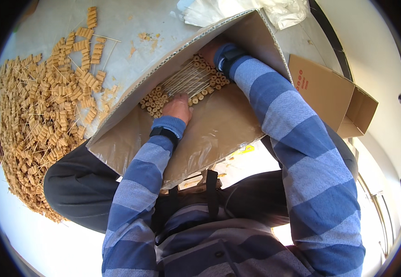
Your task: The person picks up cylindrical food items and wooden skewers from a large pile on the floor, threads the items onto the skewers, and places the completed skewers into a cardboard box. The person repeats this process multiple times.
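Observation:
An upright cardboard box (140, 87) lined with clear plastic stands open before me. Inside lie skewered snacks (198, 76), tan ridged spirals on thin sticks, with round ends bunched on both sides and bare sticks across the middle. My left hand (177, 108) is closed at the near side of the sticks, its fingers curled down against the skewered snacks and the fingertips hidden. Deep in the far right corner, my right hand (211, 50) touches or hovers beside the other snack ends; shadow and the wrist hide its fingers.
A large heap of the same snacks (48, 120) covers the left of the pale work surface (140, 18), with crumbs nearby. Crumpled clear plastic (251, 11) lies behind the box. A second cardboard box (323, 94) rests on its side at right. My crossed legs flank the open box.

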The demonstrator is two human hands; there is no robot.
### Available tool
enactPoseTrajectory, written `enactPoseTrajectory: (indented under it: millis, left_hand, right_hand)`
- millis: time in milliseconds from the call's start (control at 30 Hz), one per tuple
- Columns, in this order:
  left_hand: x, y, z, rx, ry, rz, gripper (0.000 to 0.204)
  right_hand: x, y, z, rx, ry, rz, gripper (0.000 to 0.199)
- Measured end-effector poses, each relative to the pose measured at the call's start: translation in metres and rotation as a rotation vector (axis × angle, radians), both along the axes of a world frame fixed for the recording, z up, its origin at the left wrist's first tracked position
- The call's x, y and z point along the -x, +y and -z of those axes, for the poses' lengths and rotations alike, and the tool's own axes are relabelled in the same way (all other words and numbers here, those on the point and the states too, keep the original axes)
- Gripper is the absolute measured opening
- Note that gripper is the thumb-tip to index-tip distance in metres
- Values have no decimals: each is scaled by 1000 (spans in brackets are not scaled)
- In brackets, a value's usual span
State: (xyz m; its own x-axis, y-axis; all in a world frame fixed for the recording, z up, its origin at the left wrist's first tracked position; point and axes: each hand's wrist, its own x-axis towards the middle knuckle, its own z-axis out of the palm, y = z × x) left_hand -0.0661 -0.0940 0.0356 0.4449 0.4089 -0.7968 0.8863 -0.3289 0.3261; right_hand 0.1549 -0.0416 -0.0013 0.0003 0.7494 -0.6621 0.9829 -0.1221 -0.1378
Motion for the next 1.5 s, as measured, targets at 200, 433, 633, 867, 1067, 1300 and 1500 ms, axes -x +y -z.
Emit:
enactPoseTrajectory:
  millis: [200, 433, 633, 867, 1067, 1300, 1500]
  left_hand:
    - [-3, -4, 13, -42, -120, 93, 37]
    - [3, 7, -30, -2, -133, 44, 32]
    - [3, 33, -55, -259, -45, -148, 34]
    - [-28, 57, -10, -490, -185, -65, 30]
    - [-36, 57, 18, -527, -255, -105, 28]
    - [-36, 66, 50, -527, -284, -113, 25]
    - [-41, 70, 71, -660, -193, -45, 35]
  right_hand:
    - [-5, 0, 11, 64, 54, 35, 53]
    - [-4, 4, -11, 131, -74, -117, 48]
    - [-2, 9, -21, 126, -12, -57, 48]
    - [5, 7, -5, 140, -99, -137, 48]
    - [-1, -1, 26, 145, -50, -81, 48]
    - [-3, -8, 60, -247, 57, 145, 33]
    - [-2, -1, 56, -54, 21, 103, 36]
